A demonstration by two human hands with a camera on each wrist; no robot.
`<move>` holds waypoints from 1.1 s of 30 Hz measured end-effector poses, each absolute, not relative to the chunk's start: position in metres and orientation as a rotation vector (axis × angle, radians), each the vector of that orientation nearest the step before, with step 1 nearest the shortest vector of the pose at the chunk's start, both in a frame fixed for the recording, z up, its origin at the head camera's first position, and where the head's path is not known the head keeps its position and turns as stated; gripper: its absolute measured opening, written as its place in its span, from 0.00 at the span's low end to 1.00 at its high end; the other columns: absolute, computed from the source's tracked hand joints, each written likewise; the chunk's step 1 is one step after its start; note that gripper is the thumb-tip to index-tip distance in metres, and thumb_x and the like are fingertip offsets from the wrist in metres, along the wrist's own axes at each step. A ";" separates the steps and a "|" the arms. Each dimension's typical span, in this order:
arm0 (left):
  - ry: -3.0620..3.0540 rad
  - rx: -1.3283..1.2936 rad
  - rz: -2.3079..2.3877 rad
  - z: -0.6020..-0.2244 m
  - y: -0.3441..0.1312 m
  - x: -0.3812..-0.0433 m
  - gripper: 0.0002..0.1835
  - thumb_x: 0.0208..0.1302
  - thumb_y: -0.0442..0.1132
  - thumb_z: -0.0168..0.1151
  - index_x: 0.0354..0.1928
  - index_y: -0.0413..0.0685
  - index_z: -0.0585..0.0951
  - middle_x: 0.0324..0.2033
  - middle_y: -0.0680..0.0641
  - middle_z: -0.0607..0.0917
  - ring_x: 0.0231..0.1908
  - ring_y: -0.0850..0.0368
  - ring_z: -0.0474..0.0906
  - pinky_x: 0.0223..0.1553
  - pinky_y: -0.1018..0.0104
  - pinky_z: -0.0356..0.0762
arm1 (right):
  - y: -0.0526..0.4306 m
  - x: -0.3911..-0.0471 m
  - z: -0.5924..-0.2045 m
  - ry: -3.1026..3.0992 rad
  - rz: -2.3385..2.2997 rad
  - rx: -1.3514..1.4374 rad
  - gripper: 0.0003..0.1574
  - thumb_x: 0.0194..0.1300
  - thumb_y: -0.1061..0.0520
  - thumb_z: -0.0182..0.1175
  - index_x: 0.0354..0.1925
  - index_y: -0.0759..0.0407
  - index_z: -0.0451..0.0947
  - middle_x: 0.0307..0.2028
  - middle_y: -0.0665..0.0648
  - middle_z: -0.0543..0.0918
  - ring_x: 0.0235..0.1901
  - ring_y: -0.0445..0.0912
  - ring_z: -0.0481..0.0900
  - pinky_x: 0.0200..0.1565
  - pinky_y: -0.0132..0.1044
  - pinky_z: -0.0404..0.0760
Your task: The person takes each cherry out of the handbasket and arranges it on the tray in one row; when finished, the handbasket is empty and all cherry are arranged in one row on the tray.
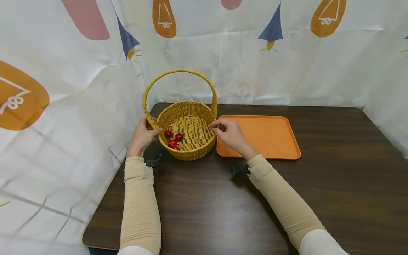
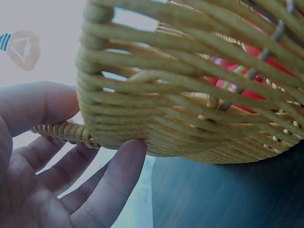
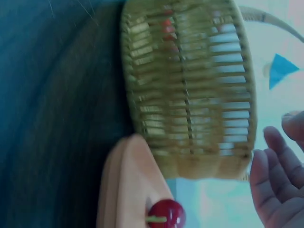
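Note:
A yellow wicker basket (image 1: pixel 188 154) with a tall arched handle (image 1: pixel 180 71) stands on the table. Several dark red cherries (image 1: pixel 179 137) lie inside, toward its left. My left hand (image 1: pixel 144 136) grips the basket's left side by the handle's base; in the left wrist view the thumb and fingers (image 2: pixel 126 173) lie around the woven rim. Beside the right rim is my right hand (image 1: pixel 231 134), its fingers loosely bent; in the right wrist view nothing shows between thumb and fingers (image 3: pixel 266 183). One cherry (image 3: pixel 167 214) with a green stem sits on the orange tray (image 1: pixel 264 134).
The tray lies just right of the basket, partly behind my right hand. Both stand near the back edge of a dark wooden table (image 1: pixel 204 205). A white patterned curtain (image 1: pixel 204 53) hangs behind and to the left.

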State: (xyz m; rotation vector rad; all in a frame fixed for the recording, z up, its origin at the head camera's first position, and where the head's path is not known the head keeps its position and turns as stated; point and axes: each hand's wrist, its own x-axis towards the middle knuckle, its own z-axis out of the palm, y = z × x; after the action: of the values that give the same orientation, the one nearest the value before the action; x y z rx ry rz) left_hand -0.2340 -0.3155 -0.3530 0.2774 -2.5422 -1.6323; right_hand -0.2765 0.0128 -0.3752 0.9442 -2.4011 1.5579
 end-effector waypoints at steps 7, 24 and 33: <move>-2.546 0.268 -1.646 -0.354 -0.315 -0.233 0.29 0.68 0.38 0.61 0.65 0.40 0.62 0.54 0.40 0.72 0.48 0.50 0.74 0.45 0.52 0.82 | -0.007 -0.263 -0.372 -2.352 1.460 1.075 0.09 0.65 0.60 0.63 0.45 0.57 0.85 0.44 0.52 0.85 0.38 0.43 0.81 0.42 0.38 0.81; -2.518 0.283 -1.662 -0.355 -0.316 -0.232 0.29 0.67 0.35 0.61 0.66 0.39 0.61 0.56 0.38 0.70 0.47 0.53 0.73 0.44 0.50 0.82 | -0.071 -0.273 -0.363 -2.842 0.987 1.270 0.16 0.70 0.53 0.59 0.53 0.55 0.83 0.46 0.50 0.85 0.45 0.43 0.81 0.48 0.38 0.79; -2.518 0.297 -1.641 -0.352 -0.314 -0.233 0.28 0.66 0.36 0.62 0.64 0.40 0.63 0.56 0.38 0.71 0.50 0.51 0.73 0.39 0.59 0.83 | -0.094 -0.276 -0.363 -2.911 0.890 1.425 0.15 0.68 0.54 0.61 0.52 0.54 0.83 0.45 0.50 0.85 0.45 0.43 0.80 0.49 0.37 0.79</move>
State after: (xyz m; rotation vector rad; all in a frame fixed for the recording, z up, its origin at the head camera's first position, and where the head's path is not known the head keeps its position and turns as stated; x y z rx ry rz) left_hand -0.2329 -0.3143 -0.3520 0.2967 -2.5182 -1.6414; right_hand -0.2760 -0.0941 -0.3626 1.4249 -2.9111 0.8900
